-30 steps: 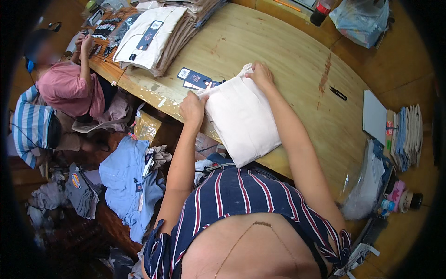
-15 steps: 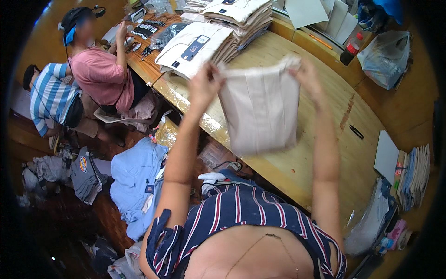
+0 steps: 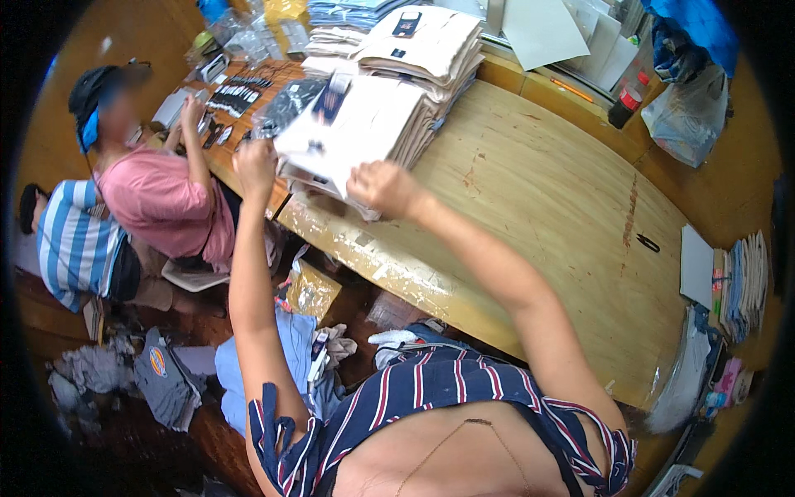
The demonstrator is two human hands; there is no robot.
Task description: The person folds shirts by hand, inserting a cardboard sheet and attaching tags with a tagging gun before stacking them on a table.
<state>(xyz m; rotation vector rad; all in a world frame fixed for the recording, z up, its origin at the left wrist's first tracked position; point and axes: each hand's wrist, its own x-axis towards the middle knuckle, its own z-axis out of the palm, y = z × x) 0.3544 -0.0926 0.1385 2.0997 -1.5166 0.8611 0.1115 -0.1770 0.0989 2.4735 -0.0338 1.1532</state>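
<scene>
A folded cream garment (image 3: 352, 124) with a dark tag lies over the nearer stack of similar folded garments, its front edge blurred by motion. At that edge's left corner is my left hand (image 3: 255, 161), fingers closed on the cloth. My right hand (image 3: 385, 187) is closed on its right corner. Below the garment, the folded edges of the stack (image 3: 414, 137) show at the right. Behind it rises a second pile of cream garments (image 3: 422, 37), a dark tag on top.
The wooden table (image 3: 530, 215) bears small black thread snips (image 3: 648, 243) at its right. A cola bottle (image 3: 629, 99) stands on the ledge by a hanging plastic bag (image 3: 687, 116). At left sits a co-worker in pink (image 3: 166, 195); light-blue clothes (image 3: 236, 373) lie below.
Both hands have carried the cream garment leftward from above the bare tabletop onto the nearer stack. Its dark tag now faces up. The head view has shifted slightly.
</scene>
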